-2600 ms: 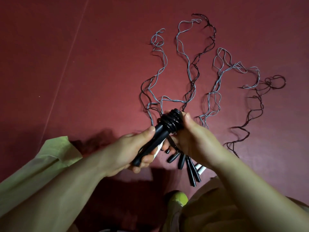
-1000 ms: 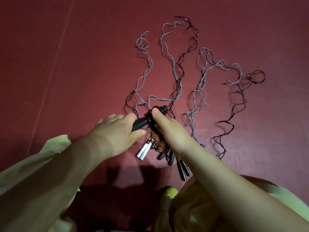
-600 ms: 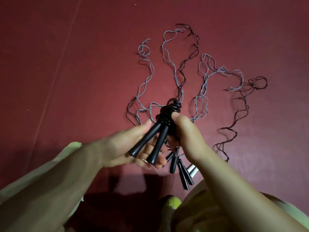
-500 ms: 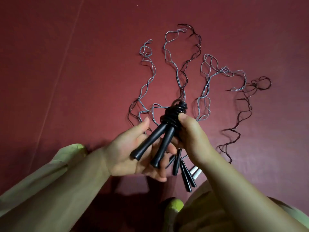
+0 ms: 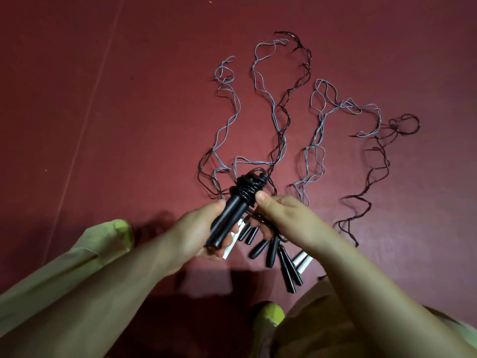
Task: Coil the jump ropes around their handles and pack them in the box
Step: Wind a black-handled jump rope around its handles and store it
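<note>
I hold a pair of black jump-rope handles (image 5: 228, 218) above a dark red floor, with black rope coiled tightly round their top end (image 5: 249, 187). My left hand (image 5: 198, 228) grips the lower part of the handles. My right hand (image 5: 286, 220) is curled at the coil, its thumb pressing on the wraps. Under my hands lie several more black handles (image 5: 276, 251) and white handles (image 5: 302, 262). Their grey ropes (image 5: 271, 104) and dark ropes (image 5: 371, 177) trail loose across the floor ahead. No box is in view.
The red floor (image 5: 103, 99) has a thin pale seam line at the left. My pale green sleeves and clothing fill the bottom of the view.
The two handles, spread apart half a second ago, now lie side by side in my left hand. The bundle sits slightly lower and closer to me. The loose ropes have not moved.
</note>
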A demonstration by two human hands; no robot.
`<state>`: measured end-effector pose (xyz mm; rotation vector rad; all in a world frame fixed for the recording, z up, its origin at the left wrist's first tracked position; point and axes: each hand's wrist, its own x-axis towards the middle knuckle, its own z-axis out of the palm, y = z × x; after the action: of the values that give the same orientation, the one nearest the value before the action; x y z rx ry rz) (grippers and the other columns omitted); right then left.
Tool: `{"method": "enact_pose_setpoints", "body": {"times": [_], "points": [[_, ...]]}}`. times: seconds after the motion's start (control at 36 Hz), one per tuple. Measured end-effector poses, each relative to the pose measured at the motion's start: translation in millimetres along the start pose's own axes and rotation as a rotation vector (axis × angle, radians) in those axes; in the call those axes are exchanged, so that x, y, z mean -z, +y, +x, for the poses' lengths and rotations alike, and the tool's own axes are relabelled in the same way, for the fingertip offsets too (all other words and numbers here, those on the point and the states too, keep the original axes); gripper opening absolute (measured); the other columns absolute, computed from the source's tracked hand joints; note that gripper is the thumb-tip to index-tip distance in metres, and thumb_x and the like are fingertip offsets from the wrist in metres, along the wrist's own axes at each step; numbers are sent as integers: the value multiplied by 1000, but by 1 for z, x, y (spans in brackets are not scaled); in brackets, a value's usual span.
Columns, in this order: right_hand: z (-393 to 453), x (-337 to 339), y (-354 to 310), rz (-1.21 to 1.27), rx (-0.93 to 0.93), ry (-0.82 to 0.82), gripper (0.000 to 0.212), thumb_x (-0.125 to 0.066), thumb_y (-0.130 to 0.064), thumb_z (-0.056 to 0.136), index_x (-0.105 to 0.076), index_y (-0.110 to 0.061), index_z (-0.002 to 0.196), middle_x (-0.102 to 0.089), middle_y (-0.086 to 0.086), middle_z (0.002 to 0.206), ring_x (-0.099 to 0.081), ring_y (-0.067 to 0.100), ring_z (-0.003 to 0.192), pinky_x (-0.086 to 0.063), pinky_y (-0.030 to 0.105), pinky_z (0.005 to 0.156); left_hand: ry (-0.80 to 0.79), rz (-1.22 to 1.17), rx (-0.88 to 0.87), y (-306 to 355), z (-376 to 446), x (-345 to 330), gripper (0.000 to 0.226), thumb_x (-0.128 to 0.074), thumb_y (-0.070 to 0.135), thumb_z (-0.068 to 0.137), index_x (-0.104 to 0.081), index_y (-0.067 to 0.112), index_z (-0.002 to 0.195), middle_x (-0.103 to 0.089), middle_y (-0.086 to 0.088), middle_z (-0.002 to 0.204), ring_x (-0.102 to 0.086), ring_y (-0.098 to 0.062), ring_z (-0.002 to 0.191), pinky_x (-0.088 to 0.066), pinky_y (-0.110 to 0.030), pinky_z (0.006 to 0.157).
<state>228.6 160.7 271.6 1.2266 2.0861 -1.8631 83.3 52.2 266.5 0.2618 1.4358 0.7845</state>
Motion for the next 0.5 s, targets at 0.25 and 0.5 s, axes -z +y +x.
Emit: {"method": "enact_pose_setpoints", "body": {"times": [0.25, 0.5], "points": [[3, -10, 4, 95, -168, -27, 82, -29, -72, 89, -65, 2, 91, -59, 3, 59, -52, 19, 55, -42, 28, 59, 209, 369, -194, -8, 11, 11, 61, -42, 67, 75, -59, 10, 89, -51, 2, 71, -46, -17, 68, -46, -39, 81], [9, -16, 15, 241, -223, -10, 88, -35, -91, 58, -68, -16, 89, -62, 0, 65, -54, 18, 60, -42, 32, 62, 242, 448, -321, -9, 18, 14, 44, -64, 59, 65, -61, 21, 87, -56, 11, 71, -49, -8, 68, -39, -27, 65]]}}
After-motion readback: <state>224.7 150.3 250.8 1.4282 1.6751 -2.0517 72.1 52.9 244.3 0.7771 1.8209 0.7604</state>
